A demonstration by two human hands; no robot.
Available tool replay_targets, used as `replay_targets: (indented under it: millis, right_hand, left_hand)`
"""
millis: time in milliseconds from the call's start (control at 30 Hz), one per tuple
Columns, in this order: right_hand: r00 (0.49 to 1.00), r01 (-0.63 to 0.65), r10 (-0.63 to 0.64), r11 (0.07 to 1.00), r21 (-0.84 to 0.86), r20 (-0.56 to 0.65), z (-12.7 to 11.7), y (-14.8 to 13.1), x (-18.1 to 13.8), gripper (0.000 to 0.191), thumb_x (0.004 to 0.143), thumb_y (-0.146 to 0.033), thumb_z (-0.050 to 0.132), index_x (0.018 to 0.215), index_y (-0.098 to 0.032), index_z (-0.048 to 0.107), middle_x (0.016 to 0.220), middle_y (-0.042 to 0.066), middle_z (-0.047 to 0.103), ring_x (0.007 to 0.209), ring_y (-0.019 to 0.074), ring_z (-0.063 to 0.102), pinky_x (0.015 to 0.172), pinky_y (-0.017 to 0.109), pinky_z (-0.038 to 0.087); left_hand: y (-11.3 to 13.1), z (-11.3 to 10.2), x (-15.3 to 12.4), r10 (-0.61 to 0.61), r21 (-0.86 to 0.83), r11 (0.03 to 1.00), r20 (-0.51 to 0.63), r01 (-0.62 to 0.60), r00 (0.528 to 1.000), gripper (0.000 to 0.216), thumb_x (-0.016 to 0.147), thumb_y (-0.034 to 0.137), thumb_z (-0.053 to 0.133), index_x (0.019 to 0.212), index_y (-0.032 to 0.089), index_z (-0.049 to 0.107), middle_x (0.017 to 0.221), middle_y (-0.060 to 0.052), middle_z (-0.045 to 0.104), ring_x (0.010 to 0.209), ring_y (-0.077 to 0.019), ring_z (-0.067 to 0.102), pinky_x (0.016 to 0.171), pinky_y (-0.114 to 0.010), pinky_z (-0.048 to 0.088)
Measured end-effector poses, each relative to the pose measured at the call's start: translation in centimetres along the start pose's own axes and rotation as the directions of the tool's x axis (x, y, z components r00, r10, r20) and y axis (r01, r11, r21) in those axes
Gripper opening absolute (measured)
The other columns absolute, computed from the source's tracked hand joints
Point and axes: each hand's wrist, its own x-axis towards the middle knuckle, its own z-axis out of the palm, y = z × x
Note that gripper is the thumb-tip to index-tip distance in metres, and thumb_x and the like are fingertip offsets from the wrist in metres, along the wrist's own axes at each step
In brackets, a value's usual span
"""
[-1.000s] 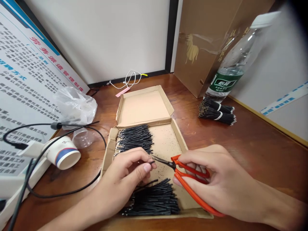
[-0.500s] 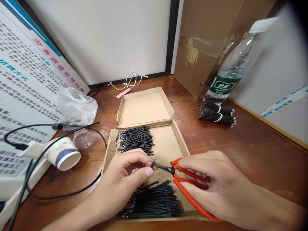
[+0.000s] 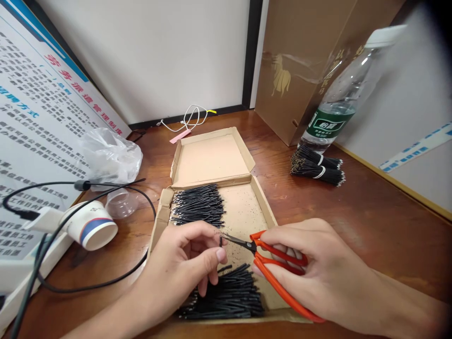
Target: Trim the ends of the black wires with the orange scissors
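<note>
Orange-handled scissors (image 3: 282,287) are gripped in my right hand (image 3: 318,263), fingers through and around the handles. Their dark blades point left and look slightly parted, with the tips at my left fingertips. My left hand (image 3: 183,259) is closed in a pinch on a black wire (image 3: 221,241); only a short dark end shows between thumb and index finger. Both hands are over an open cardboard box (image 3: 243,202). One pile of cut black wires (image 3: 199,205) lies at its far left, and another pile of black wires (image 3: 229,294) lies at the near side, partly behind my left hand.
Two banded wire bundles (image 3: 318,169) lie beside a water bottle (image 3: 332,108) at right. A tilted paper cup (image 3: 92,226), a clear plastic cup (image 3: 122,203), a plastic bag (image 3: 109,155) and a looping black cable (image 3: 88,282) are at left. A brown carton (image 3: 293,70) stands behind.
The scissor blades have parted slightly and their tips have risen a little. The dark wire end in my left fingers now points more upright. My left lower fingers have uncurled a little.
</note>
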Motion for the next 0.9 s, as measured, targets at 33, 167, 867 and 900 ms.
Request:
replay_targets:
  millis: [33, 167, 867, 900]
  right_hand:
    - [1.0, 0.001, -0.001, 1.0, -0.002, 0.003, 0.0, -0.1, 0.0, 0.033, 0.087, -0.043, 0.065, 0.066, -0.019, 0.06, 0.049, -0.003, 0.045, 0.048, 0.0108, 0.039, 0.046, 0.024, 0.03]
    - [1.0, 0.002, -0.002, 1.0, 0.0, 0.028, -0.2, -0.4, 0.1, 0.031, 0.088, -0.039, 0.064, 0.065, -0.019, 0.058, 0.048, -0.004, 0.042, 0.047, 0.0104, 0.036, 0.046, 0.024, 0.029]
    - [0.985, 0.084, -0.097, 0.992, 0.094, 0.143, -0.3, -0.3, 0.4, 0.03, 0.087, -0.01, 0.055, 0.065, -0.021, 0.038, 0.058, -0.008, 0.026, 0.052, 0.0089, 0.018, 0.046, 0.023, 0.022]
    - [0.986, 0.087, -0.096, 0.993, 0.074, 0.133, -0.3, -0.3, 0.4, 0.029, 0.087, -0.01, 0.055, 0.065, -0.021, 0.04, 0.058, -0.008, 0.027, 0.052, 0.0093, 0.017, 0.046, 0.024, 0.023]
  left_hand:
    - [-0.2, 0.0, 0.0, 0.012, -0.011, 1.0, 0.003, -0.012, 1.0, 0.017, 0.082, 0.03, 0.068, 0.085, 0.014, 0.063, 0.056, 0.001, 0.061, 0.045, -0.0112, 0.054, 0.038, -0.018, 0.047]
    - [-0.5, -0.1, -0.1, 0.062, 0.045, 0.997, 0.017, -0.063, 0.998, 0.019, 0.088, 0.032, 0.063, 0.086, 0.013, 0.066, 0.058, -0.001, 0.062, 0.045, -0.0105, 0.054, 0.04, -0.018, 0.048]
    - [0.0, -0.2, -0.5, 0.113, 0.219, 0.97, -0.022, -0.105, 0.993, 0.023, 0.086, 0.03, 0.064, 0.071, 0.013, 0.064, 0.048, 0.002, 0.056, 0.032, -0.005, 0.043, 0.03, -0.011, 0.034]
    - [0.1, -0.2, -0.5, 0.125, 0.22, 0.969, -0.023, -0.117, 0.992, 0.023, 0.086, 0.029, 0.064, 0.07, 0.013, 0.064, 0.049, 0.001, 0.056, 0.033, -0.0049, 0.043, 0.03, -0.011, 0.035]
